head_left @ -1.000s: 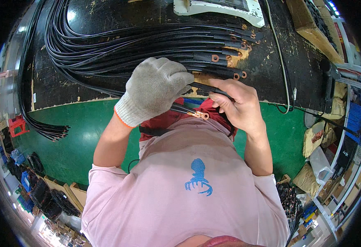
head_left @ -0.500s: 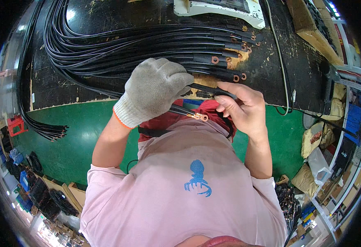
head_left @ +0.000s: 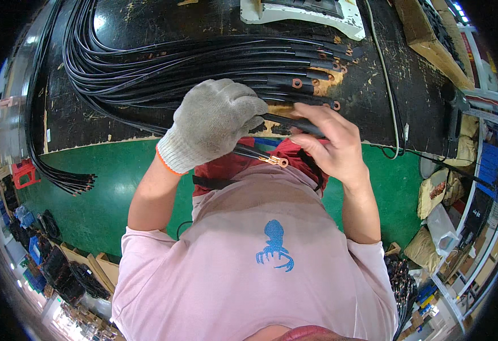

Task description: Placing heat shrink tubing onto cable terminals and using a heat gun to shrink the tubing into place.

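Hands meet over the near edge of a worn black surface point(head_left: 147, 113), seen from above the person's head. The left hand point(head_left: 215, 122), in a grey knit glove with an orange cuff, is clenched around a black cable point(head_left: 249, 152) whose copper ring terminal point(head_left: 276, 161) pokes out just below the fist, over the person's red apron point(head_left: 226, 167). The bare right hand point(head_left: 331, 142) grasps another black cable point(head_left: 289, 122) between thumb and fingers, just right of the glove and almost touching it.

Beyond the hands, a thick bundle of black cables point(head_left: 164, 68) sweeps across the surface, looping at the far left and ending in copper lugs point(head_left: 317, 85) at the right, near the right hand. More cables point(head_left: 61, 179) hang off the left edge above the green floor point(head_left: 90, 199). A white plastic tray point(head_left: 300, 11) sits at the far edge.

Open black surface lies to the right of the lugs, crossed by a thin pale cord point(head_left: 388, 85). Cardboard boxes point(head_left: 425, 34) and sacks point(head_left: 436, 190) crowd the right side; crates point(head_left: 44, 267) line the near left.
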A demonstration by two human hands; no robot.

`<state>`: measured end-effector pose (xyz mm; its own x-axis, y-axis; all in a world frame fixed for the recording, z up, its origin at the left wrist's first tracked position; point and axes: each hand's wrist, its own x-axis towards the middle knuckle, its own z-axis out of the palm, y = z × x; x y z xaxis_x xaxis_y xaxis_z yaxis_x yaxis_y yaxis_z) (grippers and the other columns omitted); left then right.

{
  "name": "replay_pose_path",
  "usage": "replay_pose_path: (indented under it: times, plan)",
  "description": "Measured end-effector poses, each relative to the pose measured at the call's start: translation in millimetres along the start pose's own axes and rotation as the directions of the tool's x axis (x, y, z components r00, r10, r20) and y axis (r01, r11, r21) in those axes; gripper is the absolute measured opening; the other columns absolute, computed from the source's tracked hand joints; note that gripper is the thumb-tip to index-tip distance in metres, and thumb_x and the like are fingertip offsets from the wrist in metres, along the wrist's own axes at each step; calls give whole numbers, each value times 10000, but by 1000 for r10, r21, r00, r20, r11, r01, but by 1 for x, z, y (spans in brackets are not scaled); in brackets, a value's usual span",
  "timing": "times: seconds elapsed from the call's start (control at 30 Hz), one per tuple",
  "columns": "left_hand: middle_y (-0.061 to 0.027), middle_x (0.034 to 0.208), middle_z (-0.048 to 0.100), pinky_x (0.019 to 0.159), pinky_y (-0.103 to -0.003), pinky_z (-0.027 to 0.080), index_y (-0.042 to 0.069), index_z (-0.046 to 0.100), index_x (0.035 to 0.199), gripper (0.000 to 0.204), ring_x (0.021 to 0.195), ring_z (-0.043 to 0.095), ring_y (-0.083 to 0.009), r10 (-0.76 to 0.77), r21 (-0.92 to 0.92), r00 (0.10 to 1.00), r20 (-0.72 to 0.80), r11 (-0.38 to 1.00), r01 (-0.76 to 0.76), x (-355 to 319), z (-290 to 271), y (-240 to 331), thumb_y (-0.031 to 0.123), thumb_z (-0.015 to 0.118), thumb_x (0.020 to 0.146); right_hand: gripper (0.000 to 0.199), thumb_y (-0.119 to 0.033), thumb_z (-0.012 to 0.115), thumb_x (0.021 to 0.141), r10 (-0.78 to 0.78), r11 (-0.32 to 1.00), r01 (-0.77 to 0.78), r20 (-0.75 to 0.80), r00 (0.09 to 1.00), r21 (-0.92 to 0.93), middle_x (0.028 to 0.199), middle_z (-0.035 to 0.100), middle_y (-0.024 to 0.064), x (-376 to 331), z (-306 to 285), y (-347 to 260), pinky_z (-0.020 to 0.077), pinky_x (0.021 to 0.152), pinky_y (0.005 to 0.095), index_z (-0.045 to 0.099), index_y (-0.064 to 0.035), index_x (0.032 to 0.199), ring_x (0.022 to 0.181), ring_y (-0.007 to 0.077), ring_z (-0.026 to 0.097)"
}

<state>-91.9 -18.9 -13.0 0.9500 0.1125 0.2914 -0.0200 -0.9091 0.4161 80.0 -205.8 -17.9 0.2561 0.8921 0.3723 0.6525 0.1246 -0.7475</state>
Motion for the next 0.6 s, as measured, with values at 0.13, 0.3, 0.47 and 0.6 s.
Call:
replay_pose_path:
  times: [0.13, 0.3, 0.47, 0.6]
  plan:
    - [-67, 974, 706, 774, -414, 518, 111, 721, 1023, 274, 903, 664, -296, -3, -8, 1000, 17, 1000, 3, 1, -1, 0, 143, 762, 754, 313, -83, 776, 867, 227, 952, -229, 34, 973, 202, 933, 746, 153, -16, 0, 7, 590, 660, 305, 697, 19, 1152, 787, 220, 744]
    - [-64, 972, 707, 771, -415, 518, 114, 720, 1018, 274, 899, 664, -291, -15, 1, 1000, 5, 1000, 15, -2, 0, 0, 145, 768, 750, 245, -123, 710, 954, 650, 548, -690, 278, 707, 473, 917, 737, 139, 0, -5, -15, 566, 531, 233, 696, 41, 1136, 706, 161, 733]
    - [-60, 973, 706, 771, -414, 520, 123, 713, 1015, 282, 898, 665, -287, 20, 0, 998, -58, 1000, -20, -1, 4, -2, 148, 776, 741, 225, -88, 687, 957, 660, 458, -768, 407, 631, 447, 894, 733, 139, 9, -4, -15, 586, 566, 279, 687, 42, 1140, 726, 210, 743]
    - [-59, 974, 704, 770, -417, 521, 120, 710, 1022, 287, 895, 665, -289, 21, -48, 998, -57, 999, -24, -1, 4, -6, 141, 777, 743, 311, -59, 736, 870, -13, 995, 30, 171, 985, -94, 992, 713, 169, 8, 0, -4, 589, 729, 374, 675, 21, 1164, 880, 337, 714]
